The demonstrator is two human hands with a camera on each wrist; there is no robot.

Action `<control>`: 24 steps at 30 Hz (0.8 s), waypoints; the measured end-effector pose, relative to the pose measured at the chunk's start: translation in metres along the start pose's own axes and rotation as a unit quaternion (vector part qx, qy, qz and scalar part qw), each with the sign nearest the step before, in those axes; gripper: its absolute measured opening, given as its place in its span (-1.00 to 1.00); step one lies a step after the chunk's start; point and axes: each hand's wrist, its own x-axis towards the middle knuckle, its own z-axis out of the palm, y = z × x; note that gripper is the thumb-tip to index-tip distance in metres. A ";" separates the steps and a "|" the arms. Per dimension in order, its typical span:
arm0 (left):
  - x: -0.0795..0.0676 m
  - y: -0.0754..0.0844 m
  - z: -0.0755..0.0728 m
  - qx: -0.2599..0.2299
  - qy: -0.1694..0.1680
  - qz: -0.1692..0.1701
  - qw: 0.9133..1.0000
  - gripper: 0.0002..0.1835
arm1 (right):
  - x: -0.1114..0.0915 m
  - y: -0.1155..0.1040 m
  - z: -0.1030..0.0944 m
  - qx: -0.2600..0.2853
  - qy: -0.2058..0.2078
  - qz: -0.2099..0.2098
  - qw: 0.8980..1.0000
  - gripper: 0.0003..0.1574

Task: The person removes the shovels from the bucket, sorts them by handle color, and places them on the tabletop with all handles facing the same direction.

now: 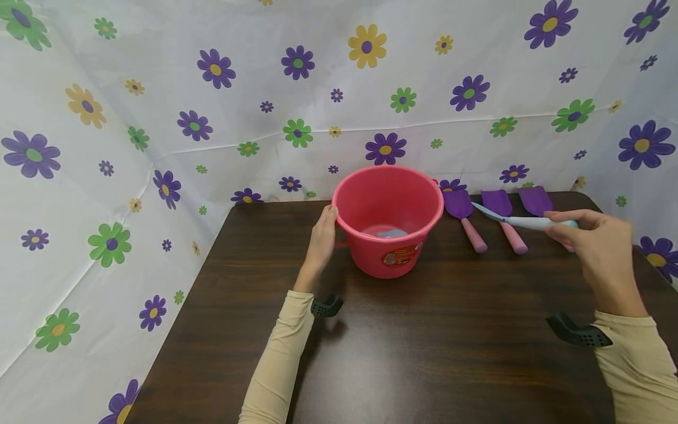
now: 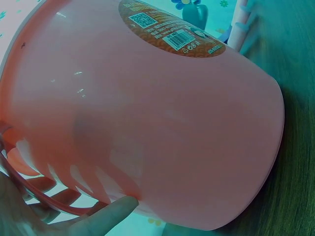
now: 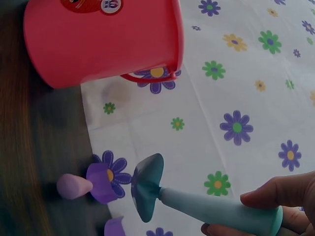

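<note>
A pink bucket (image 1: 389,259) stands upright near the table's far edge, with a greyish-blue object (image 1: 393,233) partly visible inside. My left hand (image 1: 321,237) rests against its left side by the rim. The left wrist view shows the thumb (image 2: 115,209) straight along the bucket wall (image 2: 167,132), the fingers beside the bucket's handle (image 2: 59,204). At the right, my right hand (image 1: 595,241) grips a trowel (image 1: 529,222) by its light blue handle. In the right wrist view the teal blade (image 3: 146,186) points away from the fingers, above the table.
Purple-bladed trowels with pink handles lie right of the bucket: one nearest it (image 1: 466,221), one in the middle (image 1: 498,203), one farther right (image 1: 536,201). A flowered white sheet (image 1: 318,53) hangs behind and beside the dark wooden table (image 1: 424,353).
</note>
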 end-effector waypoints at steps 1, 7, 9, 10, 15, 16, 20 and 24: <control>0.000 0.000 0.000 0.001 0.000 0.001 1.000 -0.40 | 0.000 0.002 -0.001 -0.005 -0.001 0.002 1.000 -0.82; 0.000 0.001 0.000 0.002 0.000 0.003 1.000 -0.40 | 0.001 0.013 -0.005 -0.029 -0.013 0.005 0.999 -0.83; -0.001 0.000 0.000 0.000 0.000 0.002 1.000 -0.40 | 0.002 0.016 -0.005 -0.041 -0.016 0.011 0.999 -0.82; -0.001 0.000 0.000 0.001 0.000 0.002 1.000 -0.40 | 0.002 0.017 -0.005 -0.047 -0.016 0.013 0.999 -0.79; 0.000 0.000 -0.001 -0.008 -0.003 0.000 1.000 -0.40 | -0.001 0.024 -0.007 -0.085 -0.014 0.021 0.996 -0.83; 0.000 0.000 -0.001 -0.011 -0.004 -0.002 1.000 -0.40 | -0.002 0.025 -0.008 -0.094 -0.012 0.018 0.995 -0.84; 0.000 -0.001 -0.001 -0.016 -0.007 -0.005 1.000 -0.40 | -0.005 0.028 -0.008 -0.131 -0.012 0.013 0.991 -0.69; 0.001 -0.002 -0.001 -0.017 -0.009 -0.005 1.000 -0.40 | -0.007 0.029 -0.008 -0.164 -0.014 0.017 0.986 -0.47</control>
